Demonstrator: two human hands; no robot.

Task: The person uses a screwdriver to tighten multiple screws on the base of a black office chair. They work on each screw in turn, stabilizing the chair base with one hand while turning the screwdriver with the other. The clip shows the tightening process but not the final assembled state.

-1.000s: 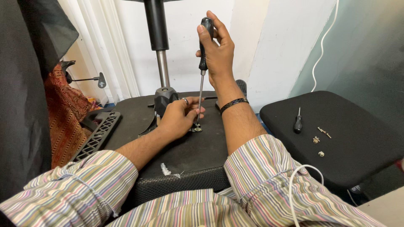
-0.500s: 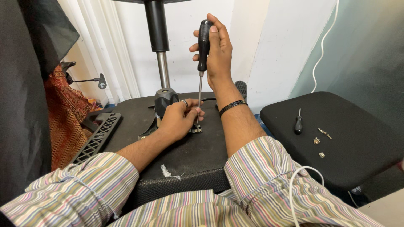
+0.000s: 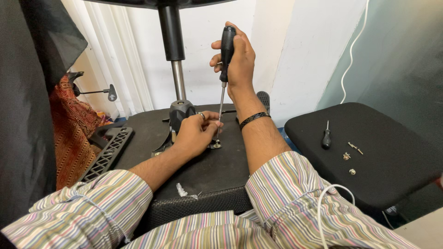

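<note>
The right hand [image 3: 237,57] grips the upright screwdriver [image 3: 224,69] by its black handle (tip down), while the left hand [image 3: 196,133] pinches the screw [image 3: 216,145] steady against the seat underside [image 3: 207,161]

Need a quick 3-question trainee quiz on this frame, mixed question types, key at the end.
1. True or false: the right hand grips the black handle of the long screwdriver, which stands about upright.
2. Where is the left hand?
A. At the screwdriver tip, on the black chair underside
B. On the black stool
C. On the white curtain
3. Fill in: a small ____ lies on the black stool beside loose screws.

Key: 1 true; 2 A; 3 screwdriver.
</note>
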